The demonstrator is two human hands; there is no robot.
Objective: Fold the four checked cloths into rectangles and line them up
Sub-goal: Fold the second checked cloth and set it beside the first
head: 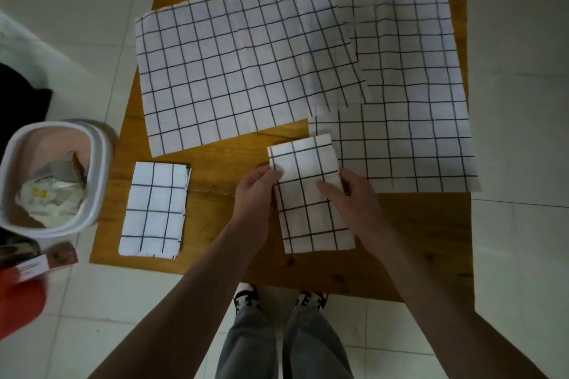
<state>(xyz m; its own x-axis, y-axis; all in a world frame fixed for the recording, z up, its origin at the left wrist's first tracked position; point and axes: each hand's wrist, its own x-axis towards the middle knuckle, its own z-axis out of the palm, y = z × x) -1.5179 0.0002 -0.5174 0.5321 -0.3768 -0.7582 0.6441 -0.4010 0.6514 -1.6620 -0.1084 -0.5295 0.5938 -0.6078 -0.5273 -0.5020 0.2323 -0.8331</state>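
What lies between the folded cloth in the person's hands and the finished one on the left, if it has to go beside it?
Nothing visible. Both hands, left and right, hold the folded cloth, and only bare wooden table shows between it and the finished cloth. The two unfolded cloths lie farther back.

My wooden bench stands on a pale tiled floor; to my left, a white waste bin holding crumpled wrappers; dim, even light.
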